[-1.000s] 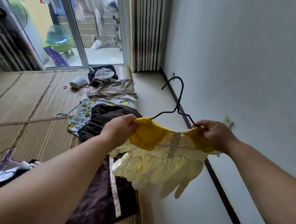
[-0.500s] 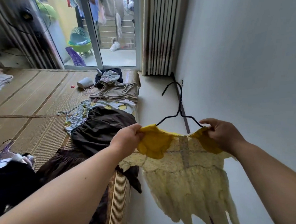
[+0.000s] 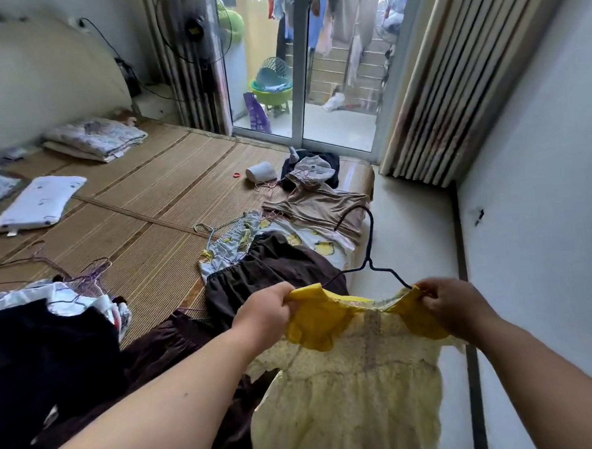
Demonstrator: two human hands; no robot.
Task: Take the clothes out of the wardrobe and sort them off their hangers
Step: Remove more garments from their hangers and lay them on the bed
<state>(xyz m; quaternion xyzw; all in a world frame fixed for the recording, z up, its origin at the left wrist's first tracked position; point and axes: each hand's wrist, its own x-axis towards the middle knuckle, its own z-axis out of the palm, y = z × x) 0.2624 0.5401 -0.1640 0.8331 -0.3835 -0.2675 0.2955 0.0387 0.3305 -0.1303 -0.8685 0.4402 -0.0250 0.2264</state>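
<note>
A pale yellow lace dress point(image 3: 352, 403) with bright yellow sleeves hangs on a black wire hanger point(image 3: 370, 254) in front of me. My left hand point(image 3: 268, 315) pinches the dress's left shoulder. My right hand point(image 3: 453, 305) pinches the right shoulder, at the hanger's end. The hanger's hook points up and away from me. Clothes lie in a row on the mat beyond: a dark brown skirt point(image 3: 269, 270), a lemon-print garment point(image 3: 305, 237), a tan top point(image 3: 317, 206).
A heap of dark and white clothes with purple wire hangers point(image 3: 84, 273) lies at the left. A white pillow point(image 3: 39, 203) and folded bedding point(image 3: 94, 138) sit on the woven mat point(image 3: 142, 205). A white wall point(image 3: 541, 211) runs along the right, glass doors point(image 3: 300, 69) ahead.
The view has lifted and swung left, showing more of the room. The dress now hangs full length from both hands, which keep their hold on its shoulders.
</note>
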